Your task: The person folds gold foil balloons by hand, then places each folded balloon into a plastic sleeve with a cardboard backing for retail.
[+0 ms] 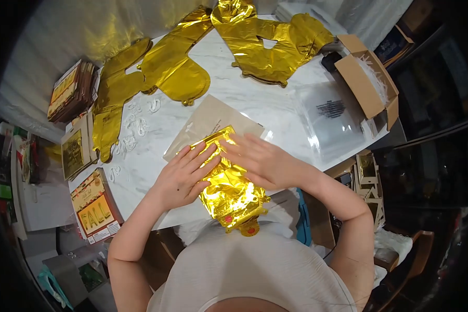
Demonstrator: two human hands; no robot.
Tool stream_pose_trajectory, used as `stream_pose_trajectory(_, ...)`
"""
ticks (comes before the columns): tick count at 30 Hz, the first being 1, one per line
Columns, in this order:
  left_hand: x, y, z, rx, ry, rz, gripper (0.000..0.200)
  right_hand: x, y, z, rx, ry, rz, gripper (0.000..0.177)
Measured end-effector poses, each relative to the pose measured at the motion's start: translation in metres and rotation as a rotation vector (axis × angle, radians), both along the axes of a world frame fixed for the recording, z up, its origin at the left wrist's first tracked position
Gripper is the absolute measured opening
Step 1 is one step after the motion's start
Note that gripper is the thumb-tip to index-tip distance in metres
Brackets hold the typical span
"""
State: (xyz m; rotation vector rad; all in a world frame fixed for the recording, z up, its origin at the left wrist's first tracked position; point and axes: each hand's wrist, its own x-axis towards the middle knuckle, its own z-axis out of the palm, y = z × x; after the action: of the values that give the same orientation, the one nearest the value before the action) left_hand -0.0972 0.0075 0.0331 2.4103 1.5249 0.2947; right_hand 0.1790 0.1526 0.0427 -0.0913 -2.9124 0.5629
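Observation:
A crinkled gold foil piece [229,190] lies at the near edge of the white marbled table [166,119], its lower end hanging toward my body. My left hand [184,177] rests flat on its left side, fingers spread. On its upper right side is my right hand [262,160], with fingers stretched out and slightly blurred. Beneath the foil's upper part lies a translucent plastic bag [205,117] with small print. Neither hand grips anything.
Large gold foil balloons [179,75] spread across the back. White string bundles [135,125] lie at left, near stacked packages [70,91] and a FALL box [94,207]. Clear plastic sleeves [330,119] and an open cardboard box [361,86] are at right.

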Motion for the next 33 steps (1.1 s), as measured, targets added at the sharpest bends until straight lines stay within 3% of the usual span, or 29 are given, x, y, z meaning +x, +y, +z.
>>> stream_pose_trajectory(5, -0.003, 0.001, -0.002, -0.025, -0.027, -0.015, 0.067, 0.049, -0.035, 0.003, -0.198, -0.086, 0.120, 0.071)
stream_pose_trajectory(7, -0.002, 0.000, -0.001, -0.012, -0.017, -0.023, 0.064, 0.056, -0.048, -0.015, 0.074, -0.021, 0.019, 0.064)
stream_pose_trajectory(10, -0.002, 0.000, 0.000, -0.007, 0.002, -0.029, 0.060, 0.040, -0.064, -0.024, 0.286, 0.147, 0.000, 0.056)
stream_pose_trajectory(12, -0.002, 0.000, -0.001, -0.010, 0.012, -0.025, 0.059, 0.032, -0.067, -0.021, 0.294, 0.217, -0.023, 0.047)
stream_pose_trajectory(14, -0.002, 0.000, -0.001, -0.009, 0.017, -0.033, 0.057, 0.027, -0.062, -0.025, 0.153, 0.224, 0.000, 0.039)
stream_pose_trajectory(15, -0.002, -0.001, -0.001, -0.004, 0.021, -0.033, 0.057, 0.023, -0.058, -0.024, -0.057, 0.274, -0.024, 0.032)
stream_pose_trajectory(19, -0.002, 0.000, -0.001, 0.008, 0.023, -0.027, 0.058, 0.003, -0.040, 0.003, -0.166, 0.047, -0.056, 0.025)
stream_pose_trajectory(21, -0.004, -0.001, -0.002, 0.008, 0.027, -0.026, 0.058, -0.015, -0.028, 0.012, -0.454, 0.114, -0.227, 0.020)
stream_pose_trajectory(22, -0.006, 0.000, -0.005, -0.012, 0.013, -0.039, 0.060, -0.024, -0.019, 0.015, -0.449, 0.116, -0.220, 0.020)
stream_pose_trajectory(24, -0.008, 0.004, -0.008, -0.054, -0.015, -0.067, 0.064, -0.039, -0.004, 0.021, -0.604, -0.086, -0.353, 0.021)
stream_pose_trajectory(30, -0.005, 0.003, -0.007, -0.015, -0.138, -0.028, 0.056, -0.049, -0.008, -0.010, -0.424, 0.016, -0.412, 0.023)
stream_pose_trajectory(33, -0.007, 0.001, -0.011, 0.016, -0.110, -0.039, 0.056, -0.049, -0.013, -0.015, -0.363, 0.234, -0.441, 0.028)
